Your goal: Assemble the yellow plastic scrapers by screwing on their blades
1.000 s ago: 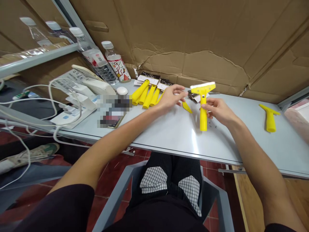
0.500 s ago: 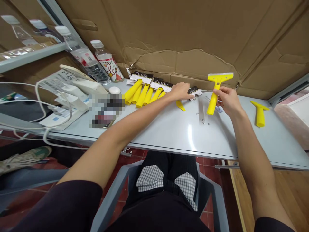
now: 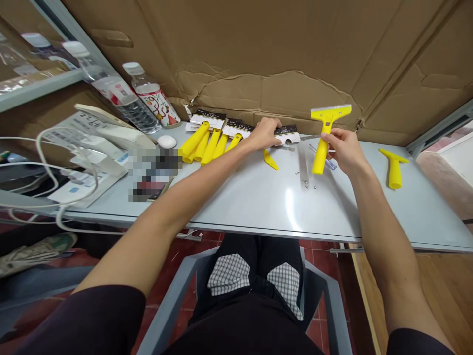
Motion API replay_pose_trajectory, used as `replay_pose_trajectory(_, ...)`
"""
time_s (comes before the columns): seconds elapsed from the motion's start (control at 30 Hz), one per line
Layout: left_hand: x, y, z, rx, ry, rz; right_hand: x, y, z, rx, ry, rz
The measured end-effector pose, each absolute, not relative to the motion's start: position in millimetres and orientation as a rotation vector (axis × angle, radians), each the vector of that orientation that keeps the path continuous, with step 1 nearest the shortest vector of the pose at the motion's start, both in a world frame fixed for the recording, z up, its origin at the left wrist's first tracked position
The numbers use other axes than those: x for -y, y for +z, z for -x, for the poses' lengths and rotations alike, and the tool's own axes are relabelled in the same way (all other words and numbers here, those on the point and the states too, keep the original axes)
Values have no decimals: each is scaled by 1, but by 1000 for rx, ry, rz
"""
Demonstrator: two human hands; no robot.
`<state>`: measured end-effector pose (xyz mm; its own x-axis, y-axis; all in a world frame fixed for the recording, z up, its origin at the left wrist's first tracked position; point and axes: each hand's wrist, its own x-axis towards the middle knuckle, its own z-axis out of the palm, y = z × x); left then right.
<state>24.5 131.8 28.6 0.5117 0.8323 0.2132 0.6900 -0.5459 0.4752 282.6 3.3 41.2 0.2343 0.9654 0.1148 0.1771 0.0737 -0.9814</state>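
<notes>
While right hand [image 3: 343, 148] pinches yellow scraper [image 3: 320, 154] right of left hand [image 3: 265, 133], latter's grip on card [image 3: 291, 135] unclear.

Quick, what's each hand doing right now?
Left hand: at a card; can't tell if gripping.
Right hand: closed, holding a yellow scraper.

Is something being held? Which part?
The right hand holds a yellow scraper by its upper handle; whether the left hand grips the printed card beside it is unclear.
</notes>
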Motion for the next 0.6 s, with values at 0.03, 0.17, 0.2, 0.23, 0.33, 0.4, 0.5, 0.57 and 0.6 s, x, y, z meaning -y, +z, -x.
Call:
replay_pose_trajectory(0.03, -135, 27, -22, -1252, 660, -2384, -3, 41, -282, 1182, 875, 1367)
replay_pose_trajectory(0.17, -141, 21, -11, -1201, 859, -2096, -2, 43, -279, 1177, 884, 1376)
replay_pose_trajectory(0.2, -140, 20, -9, -1187, 885, -1994, -2, 43, -279, 1177, 886, 1380)
replay_pose_trajectory(0.23, -139, 18, -6, -1165, 901, -1887, -2, 43, -278, 1177, 888, 1385)
replay_pose_trajectory(0.33, -132, 16, 0, -1055, 922, -1618, -1, 41, -279, 1184, 880, 1386)
replay_pose_trajectory(0.4, -128, 16, 2, -1006, 936, -1523, -2, 40, -280, 1194, 872, 1382)
replay_pose_trajectory(0.5, -125, 18, 4, -1007, 957, -1464, -3, 38, -282, 1206, 867, 1385)
replay_pose_trajectory(0.57, -125, 19, 4, -1023, 975, -1465, -3, 37, -282, 1204, 869, 1390)
replay_pose_trajectory(0.6, -126, 19, 4, -1031, 981, -1486, -3, 37, -282, 1203, 873, 1391)
